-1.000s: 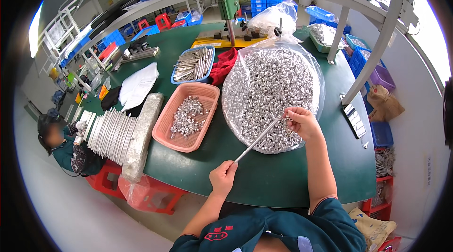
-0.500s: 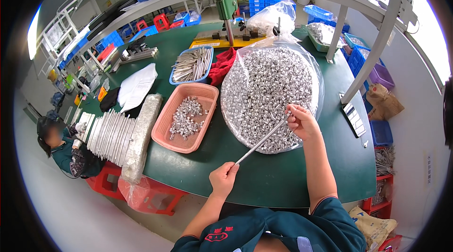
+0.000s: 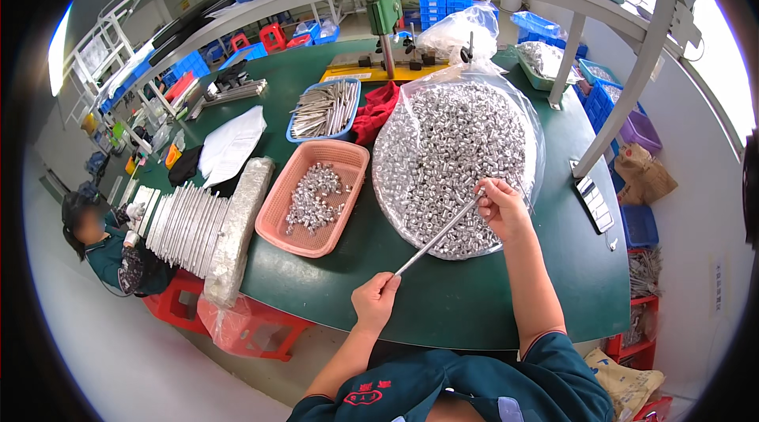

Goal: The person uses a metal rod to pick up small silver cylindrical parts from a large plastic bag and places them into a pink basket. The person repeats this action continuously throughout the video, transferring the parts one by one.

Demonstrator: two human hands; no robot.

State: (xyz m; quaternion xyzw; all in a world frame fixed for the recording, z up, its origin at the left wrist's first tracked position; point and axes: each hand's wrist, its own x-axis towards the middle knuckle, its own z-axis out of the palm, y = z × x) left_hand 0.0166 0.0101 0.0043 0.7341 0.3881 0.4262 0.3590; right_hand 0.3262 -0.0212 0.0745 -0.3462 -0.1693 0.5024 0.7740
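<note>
A thin silvery metal rod [image 3: 437, 238] slants up to the right between my hands, over the table's near part. My left hand [image 3: 374, 300] is closed round its lower end. At the upper end the fingers of my right hand [image 3: 502, 207] are pinched together; whether a small fitting sits in that pinch cannot be made out. Under my right hand spreads a large round heap of small shiny metal sleeves [image 3: 458, 145] in a clear plastic bag. Left of it a pink basket [image 3: 269, 220] holds a smaller lot of the same sleeves.
Behind the pink basket stands a blue basket of metal rods [image 3: 326, 108], beside a red cloth [image 3: 375, 114]. A green-and-yellow press [image 3: 385, 19] is at the back. Stacked rods [image 3: 186, 224] lie left, near a co-worker [image 3: 107, 240]. A phone [image 3: 594, 205] rests at the right; a shelf post [image 3: 624, 98] rises there.
My right hand has shifted very slightly at the rod's upper end. My left hand keeps its hold, and the rod stays at nearly the same slant.
</note>
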